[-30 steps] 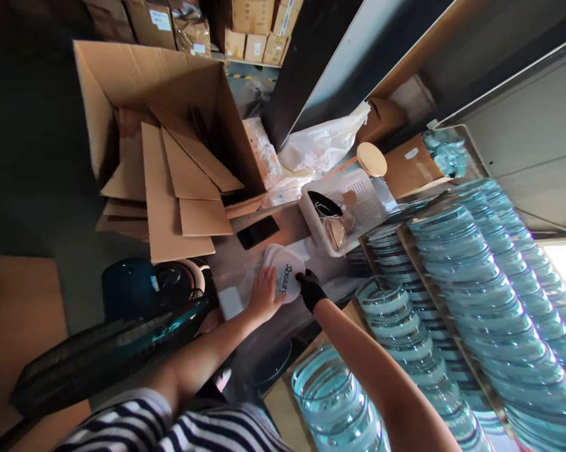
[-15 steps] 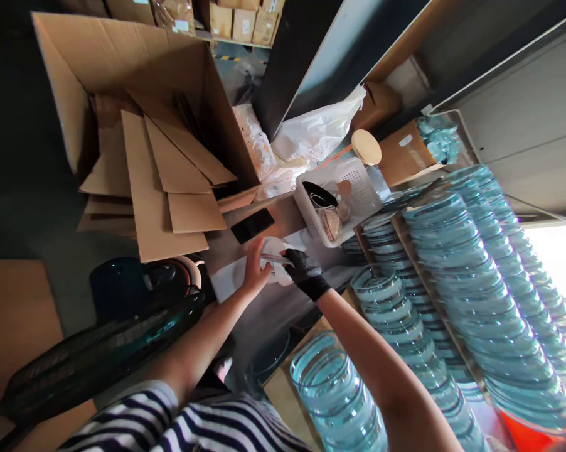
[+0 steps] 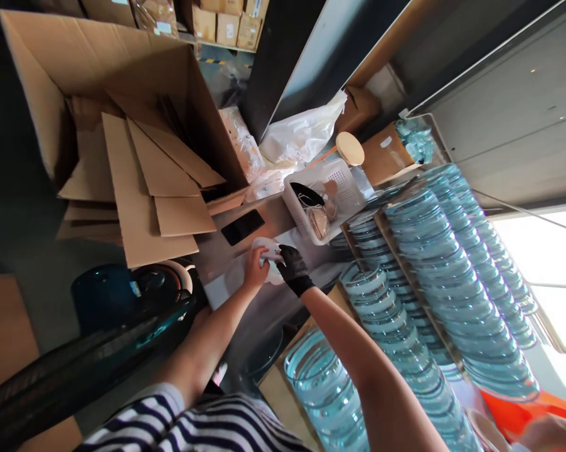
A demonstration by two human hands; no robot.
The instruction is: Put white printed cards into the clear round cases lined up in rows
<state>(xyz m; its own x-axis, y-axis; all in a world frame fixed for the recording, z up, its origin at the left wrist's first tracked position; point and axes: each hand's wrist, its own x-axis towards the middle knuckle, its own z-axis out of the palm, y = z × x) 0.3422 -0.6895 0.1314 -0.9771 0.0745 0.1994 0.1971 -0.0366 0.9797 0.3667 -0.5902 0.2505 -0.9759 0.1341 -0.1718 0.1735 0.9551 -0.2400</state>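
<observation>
Over the metal table point(image 3: 283, 301), my bare left hand point(image 3: 255, 267) pinches a thin, pale flat piece point(image 3: 272, 257); its exact kind is hard to make out. My right hand point(image 3: 292, 267), in a black fingerless glove, has its fingers closed on the other end of the same piece. Beneath and behind the hands are white round sheets point(image 3: 265, 243), partly covered by the fingers. A dark phone point(image 3: 242, 226) lies flat just beyond my left hand. To the far right of the hands stands a white perforated basket point(image 3: 349, 188) holding a black item and small packets.
Stacked clear bluish round pieces point(image 3: 447, 282) stand along the right, with more stacks nearer point(image 3: 327, 383). On the left are a big cardboard box point(image 3: 104, 56) full of cardboard sheets and a dark fan-like round frame point(image 3: 90, 351). Another person's blurred hand point(image 3: 553, 433) shows at bottom right.
The view has shifted, so most things sit slightly further left. Both hands stay together on the pale piece. Another person's hand has come into view at the lower right.
</observation>
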